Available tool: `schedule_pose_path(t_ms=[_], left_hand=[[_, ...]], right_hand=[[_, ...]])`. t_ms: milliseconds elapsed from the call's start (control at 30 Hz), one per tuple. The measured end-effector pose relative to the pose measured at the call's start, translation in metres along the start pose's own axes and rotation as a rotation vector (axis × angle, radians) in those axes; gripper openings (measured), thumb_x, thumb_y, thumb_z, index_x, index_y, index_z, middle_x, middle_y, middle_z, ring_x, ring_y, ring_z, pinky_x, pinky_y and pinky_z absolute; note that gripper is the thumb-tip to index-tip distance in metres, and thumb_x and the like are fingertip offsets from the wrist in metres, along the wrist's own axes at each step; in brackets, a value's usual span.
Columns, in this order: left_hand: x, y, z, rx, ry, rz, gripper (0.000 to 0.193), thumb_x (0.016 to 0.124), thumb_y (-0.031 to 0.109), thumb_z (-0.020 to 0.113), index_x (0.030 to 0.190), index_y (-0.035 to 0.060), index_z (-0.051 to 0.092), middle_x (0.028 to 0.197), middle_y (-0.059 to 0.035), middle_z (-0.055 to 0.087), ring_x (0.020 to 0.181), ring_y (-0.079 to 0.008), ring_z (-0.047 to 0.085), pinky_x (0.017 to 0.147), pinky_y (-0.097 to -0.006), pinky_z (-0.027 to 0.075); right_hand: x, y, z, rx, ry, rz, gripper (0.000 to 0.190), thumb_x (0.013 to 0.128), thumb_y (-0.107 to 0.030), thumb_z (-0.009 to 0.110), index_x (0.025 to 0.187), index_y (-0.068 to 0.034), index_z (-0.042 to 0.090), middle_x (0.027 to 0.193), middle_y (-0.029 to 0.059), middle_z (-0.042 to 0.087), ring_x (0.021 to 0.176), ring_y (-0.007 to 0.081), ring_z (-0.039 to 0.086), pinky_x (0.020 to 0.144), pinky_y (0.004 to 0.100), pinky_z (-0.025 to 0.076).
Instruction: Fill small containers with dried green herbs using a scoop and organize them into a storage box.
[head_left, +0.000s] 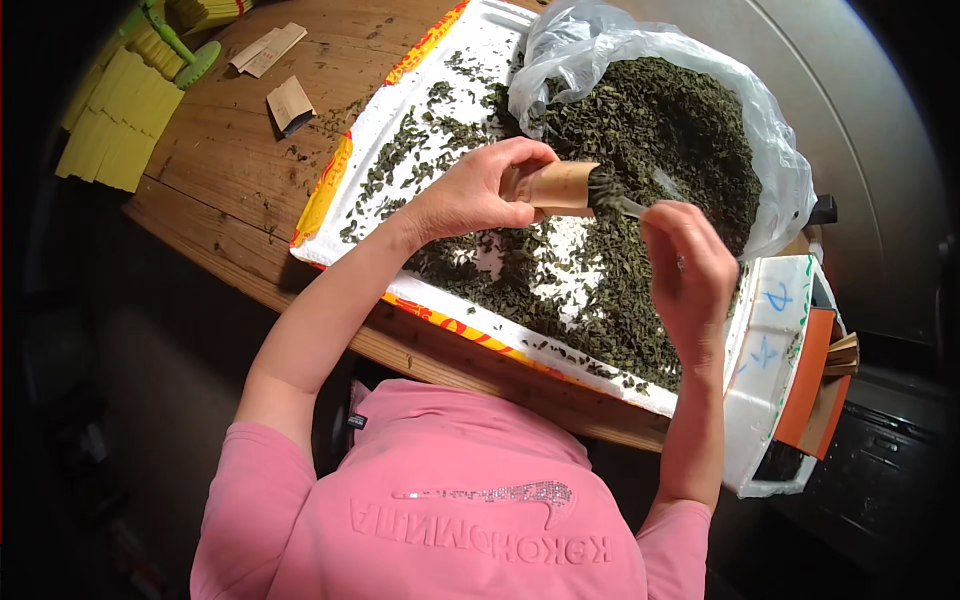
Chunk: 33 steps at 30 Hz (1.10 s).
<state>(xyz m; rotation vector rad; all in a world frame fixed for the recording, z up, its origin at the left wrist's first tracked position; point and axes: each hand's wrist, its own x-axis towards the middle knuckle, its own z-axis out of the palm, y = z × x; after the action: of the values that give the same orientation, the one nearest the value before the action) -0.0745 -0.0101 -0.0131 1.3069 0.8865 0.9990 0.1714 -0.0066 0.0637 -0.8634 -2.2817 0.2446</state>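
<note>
My left hand (480, 189) grips a small brown paper packet (561, 185), tipped on its side with its mouth to the right. At that mouth, a light-coloured scoop or spoon (632, 208) with dried green leaves on it is pinched between the fingers of my right hand (690, 262). The leaves at the opening are blurred. Both hands are above a white foam tray (345, 202) scattered with dark green dried leaves (525, 292), which look like tea. A clear plastic bag (780, 150) lies open at the back right, holding a large heap of the same leaves.
Two paper packets, one flat (268, 49) and one open (290, 105), lie on the wooden table (225, 150). Stacked yellow packets (124, 112) and a green stand (199, 66) are at the far left. At right is a foam box (765, 360) with an orange carton (808, 382).
</note>
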Motion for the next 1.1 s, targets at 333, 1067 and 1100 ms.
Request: schedule_pose_path(t_ms=[333, 1067, 1100], left_hand=[[0.003, -0.009, -0.002, -0.089, -0.085, -0.005, 0.064, 0.076, 0.024, 0.077, 0.129, 0.0032, 0.049, 0.119, -0.006, 0.057, 0.108, -0.0157, 0.059, 0.093, -0.0307, 0.055], [0.003, -0.007, -0.004, -0.044, -0.042, -0.056, 0.065, 0.076, 0.025, 0.074, 0.131, 0.0036, 0.049, 0.119, -0.006, 0.056, 0.109, -0.0148, 0.058, 0.094, -0.0314, 0.053], [0.003, -0.007, -0.004, -0.043, -0.043, -0.057, 0.065, 0.076, 0.025, 0.074, 0.131, 0.0036, 0.049, 0.119, -0.006, 0.056, 0.109, -0.0148, 0.058, 0.094, -0.0314, 0.053]], right_hand=[[0.019, -0.026, -0.017, -0.325, -0.084, -0.302, 0.022, 0.073, 0.008, 0.066, 0.095, 0.002, 0.063, 0.096, 0.016, 0.065, 0.083, 0.0305, 0.065, 0.073, 0.0404, 0.052], [-0.044, 0.08, 0.039, 0.11, 0.148, 0.599, 0.012, 0.088, 0.002, 0.061, 0.097, -0.002, 0.069, 0.079, 0.0034, 0.068, 0.074, 0.0101, 0.067, 0.067, 0.0231, 0.052], [-0.043, 0.079, 0.04, 0.193, 0.151, 0.664, 0.012, 0.089, 0.002, 0.061, 0.098, -0.002, 0.069, 0.081, 0.0033, 0.069, 0.075, 0.0111, 0.068, 0.068, 0.0231, 0.053]])
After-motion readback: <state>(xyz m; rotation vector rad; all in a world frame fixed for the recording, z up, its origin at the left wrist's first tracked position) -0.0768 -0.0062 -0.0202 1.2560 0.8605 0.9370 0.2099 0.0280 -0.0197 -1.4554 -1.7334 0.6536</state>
